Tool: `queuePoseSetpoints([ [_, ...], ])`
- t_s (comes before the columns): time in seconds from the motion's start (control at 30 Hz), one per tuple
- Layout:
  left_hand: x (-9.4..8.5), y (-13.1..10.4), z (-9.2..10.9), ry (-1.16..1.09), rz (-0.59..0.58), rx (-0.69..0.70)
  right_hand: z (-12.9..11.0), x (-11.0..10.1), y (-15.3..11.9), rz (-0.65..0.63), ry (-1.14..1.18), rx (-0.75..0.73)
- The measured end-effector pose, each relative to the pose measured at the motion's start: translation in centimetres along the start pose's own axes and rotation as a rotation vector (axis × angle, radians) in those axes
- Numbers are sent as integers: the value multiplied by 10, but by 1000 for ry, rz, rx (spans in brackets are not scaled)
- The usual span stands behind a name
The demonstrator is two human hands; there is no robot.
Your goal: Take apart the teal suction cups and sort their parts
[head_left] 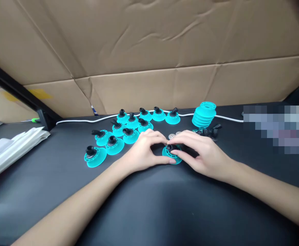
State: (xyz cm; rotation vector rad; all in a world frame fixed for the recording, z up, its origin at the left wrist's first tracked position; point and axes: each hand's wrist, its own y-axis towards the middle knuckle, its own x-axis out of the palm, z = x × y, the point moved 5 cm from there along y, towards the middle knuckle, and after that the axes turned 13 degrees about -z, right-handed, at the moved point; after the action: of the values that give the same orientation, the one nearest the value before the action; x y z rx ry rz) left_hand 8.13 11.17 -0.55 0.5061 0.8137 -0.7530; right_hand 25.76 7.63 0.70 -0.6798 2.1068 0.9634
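Note:
A turquoise cone-shaped base [167, 158] with a black angled nozzle [169, 148] on top sits on the dark table between my hands. My left hand [147, 150] curls around the base's left side, thumb at its front edge. With thumb and fingers, my right hand [202, 150] grips the black nozzle from the right. Left of my hands stand several similar turquoise bases with black nozzles [115, 146]. Just behind my right fingertips lie small silvery discs [172, 136]. Loose black nozzle pieces [212, 131] lie behind my right hand, partly covered by it.
A stack of turquoise bases [204, 114] stands at the back right. Along the rear runs a white cable [85, 121], in front of a brown cardboard wall [139, 92]. White packets [18, 147] lie at the left, beside a black frame post [43, 119]. A blurred-out patch covers the right edge.

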Motion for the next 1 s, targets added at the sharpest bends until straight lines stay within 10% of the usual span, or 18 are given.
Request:
queuePoseSetpoints([
  [1.0,-1,-3,2,14,-37,-10,1,2,1,-37,28,11],
])
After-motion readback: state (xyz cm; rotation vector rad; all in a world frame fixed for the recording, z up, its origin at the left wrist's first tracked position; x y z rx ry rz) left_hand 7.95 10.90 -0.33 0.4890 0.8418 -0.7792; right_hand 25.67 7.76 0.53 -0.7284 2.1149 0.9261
